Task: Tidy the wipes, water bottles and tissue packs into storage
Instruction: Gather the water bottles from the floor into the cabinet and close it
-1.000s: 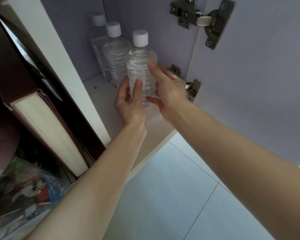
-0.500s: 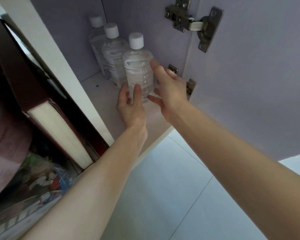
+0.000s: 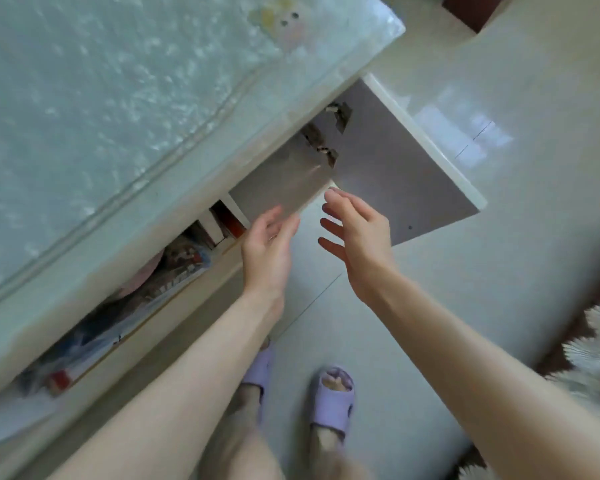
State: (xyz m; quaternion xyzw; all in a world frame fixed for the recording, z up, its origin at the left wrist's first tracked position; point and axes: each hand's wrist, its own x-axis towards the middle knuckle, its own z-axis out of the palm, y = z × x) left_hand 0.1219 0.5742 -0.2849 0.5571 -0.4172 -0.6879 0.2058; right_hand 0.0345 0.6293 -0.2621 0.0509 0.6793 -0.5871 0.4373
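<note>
1. Two feet in purple slippers (image 3: 333, 400) stand on the pale floor tiles (image 3: 465, 306).
2. The left hand (image 3: 267, 247) hovers at the cabinet's front edge, fingers straight and loose, holding nothing.
3. The right hand (image 3: 361, 237) is just beside it, fingers spread wide, also holding nothing.
4. Beyond them the cabinet door (image 3: 395, 178) stands swung open on its hinges (image 3: 321, 140).
5. The tabletop (image 3: 118, 98) overhangs the open compartment (image 3: 274, 188), so where the water bottles stand cannot be told.

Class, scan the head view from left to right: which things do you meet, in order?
In order: cluttered shelf → left hand → right hand → fluffy rug.
</note>
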